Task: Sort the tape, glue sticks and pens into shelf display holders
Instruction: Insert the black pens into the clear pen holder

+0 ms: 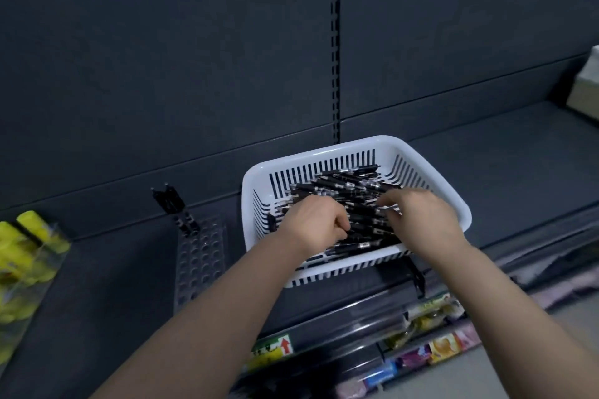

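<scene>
The shelf (486, 146) carries the basket (324, 152) close beside the holder (201, 256), so each trip should be short. The basket keeps the loose pens (350, 185) heaped where both hands can dig. My left hand (314, 220) curls round a few pens near the front wall. My right hand (421, 217) bends its fingers into the heap; I cannot tell whether it grips one. The upright pens (175, 204) fill the holder's back corner.
</scene>
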`<state>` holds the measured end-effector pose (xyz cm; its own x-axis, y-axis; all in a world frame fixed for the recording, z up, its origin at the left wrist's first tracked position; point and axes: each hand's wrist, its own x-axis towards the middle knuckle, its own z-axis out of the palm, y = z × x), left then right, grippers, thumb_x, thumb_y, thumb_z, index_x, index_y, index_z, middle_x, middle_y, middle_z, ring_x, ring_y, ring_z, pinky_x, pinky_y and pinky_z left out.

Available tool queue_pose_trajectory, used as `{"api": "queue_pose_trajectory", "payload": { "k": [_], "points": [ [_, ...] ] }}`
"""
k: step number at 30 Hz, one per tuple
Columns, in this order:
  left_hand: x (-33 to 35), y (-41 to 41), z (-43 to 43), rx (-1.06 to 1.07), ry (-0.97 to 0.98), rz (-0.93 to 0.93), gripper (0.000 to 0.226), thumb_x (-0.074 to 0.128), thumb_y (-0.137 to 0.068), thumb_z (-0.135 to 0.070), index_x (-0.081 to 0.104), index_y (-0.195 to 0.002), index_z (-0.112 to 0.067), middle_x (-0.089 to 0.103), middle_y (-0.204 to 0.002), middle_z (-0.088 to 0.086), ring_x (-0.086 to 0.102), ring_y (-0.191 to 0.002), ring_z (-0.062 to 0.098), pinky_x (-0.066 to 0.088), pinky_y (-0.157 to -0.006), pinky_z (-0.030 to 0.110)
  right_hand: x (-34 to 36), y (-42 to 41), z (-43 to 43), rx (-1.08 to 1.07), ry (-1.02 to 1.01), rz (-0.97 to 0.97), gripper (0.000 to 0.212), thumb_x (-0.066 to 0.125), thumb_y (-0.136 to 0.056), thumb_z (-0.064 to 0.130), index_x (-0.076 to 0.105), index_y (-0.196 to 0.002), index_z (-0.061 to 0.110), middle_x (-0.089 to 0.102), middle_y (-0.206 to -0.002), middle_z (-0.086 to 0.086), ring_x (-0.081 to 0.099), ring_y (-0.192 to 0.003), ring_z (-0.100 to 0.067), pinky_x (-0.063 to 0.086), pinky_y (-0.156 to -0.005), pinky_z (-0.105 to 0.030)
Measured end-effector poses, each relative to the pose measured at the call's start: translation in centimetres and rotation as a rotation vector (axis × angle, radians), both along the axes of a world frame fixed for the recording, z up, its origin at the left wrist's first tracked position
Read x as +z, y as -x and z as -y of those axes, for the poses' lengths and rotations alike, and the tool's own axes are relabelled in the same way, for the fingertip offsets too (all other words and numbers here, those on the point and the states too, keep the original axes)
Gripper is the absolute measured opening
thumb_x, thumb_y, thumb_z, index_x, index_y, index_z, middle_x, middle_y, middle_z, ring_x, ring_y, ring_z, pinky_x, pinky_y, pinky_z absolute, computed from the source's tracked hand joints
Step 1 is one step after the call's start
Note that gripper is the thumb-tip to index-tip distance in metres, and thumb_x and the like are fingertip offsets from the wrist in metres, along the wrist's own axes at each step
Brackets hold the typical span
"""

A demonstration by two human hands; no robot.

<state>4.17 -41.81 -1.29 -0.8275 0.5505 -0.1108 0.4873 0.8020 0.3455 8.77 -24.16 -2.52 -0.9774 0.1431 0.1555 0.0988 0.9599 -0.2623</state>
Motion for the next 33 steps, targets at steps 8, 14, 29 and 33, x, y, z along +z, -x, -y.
{"api": "queue_pose_trajectory", "payload": {
  "k": [8,14,29,33],
  "points": [
    [-1.0,1.8,-2.2,-0.037,0.328,-0.208,0.027,0.058,-0.08,0.005,0.069,-0.096,-0.014,0.064,-0.099,0.004,0.06,-0.092,0.023,0.053,-0.075,0.036,-0.2,0.4,-1.0,0.033,0.016,-0.007,0.024,0.054,-0.092,0.029,0.063,-0.112,0.036,0.068,-0.107,0.011,0.059,-0.105,-0.015,0.045,-0.07,-0.029],
    [-2.2,2.7,-0.9,0.002,0.445,-0.215,0.028,0.062,-0.086,0.0,0.063,-0.111,-0.014,0.054,-0.112,0.003,0.053,-0.101,0.022,0.047,-0.077,0.032,-0.3,1.4,-0.9,0.089,0.036,0.052,0.023,0.057,-0.089,0.024,0.066,-0.107,0.036,0.07,-0.099,0.014,0.063,-0.098,-0.012,0.046,-0.069,-0.025],
    [1.9,2.0,3.0,0.32,-0.531,-0.473,0.016,0.063,-0.088,-0.007,0.068,-0.103,-0.011,0.066,-0.093,-0.002,0.06,-0.084,0.008,0.05,-0.08,0.023,0.0,3.6,3.5,0.279,-0.199,0.32,0.021,0.067,-0.08,0.034,0.069,-0.099,0.026,0.066,-0.102,0.003,0.061,-0.095,-0.02,0.046,-0.071,-0.028],
    [2.6,1.5,5.0,0.411,-0.619,-0.464,0.018,0.058,-0.091,-0.008,0.063,-0.107,-0.015,0.06,-0.09,-0.007,0.055,-0.08,0.0,0.045,-0.076,0.013,0.1,3.0,3.7,0.294,-0.234,0.258,0.022,0.061,-0.079,0.037,0.067,-0.097,0.027,0.064,-0.101,0.004,0.059,-0.095,-0.021,0.041,-0.069,-0.027]
  ]
}}
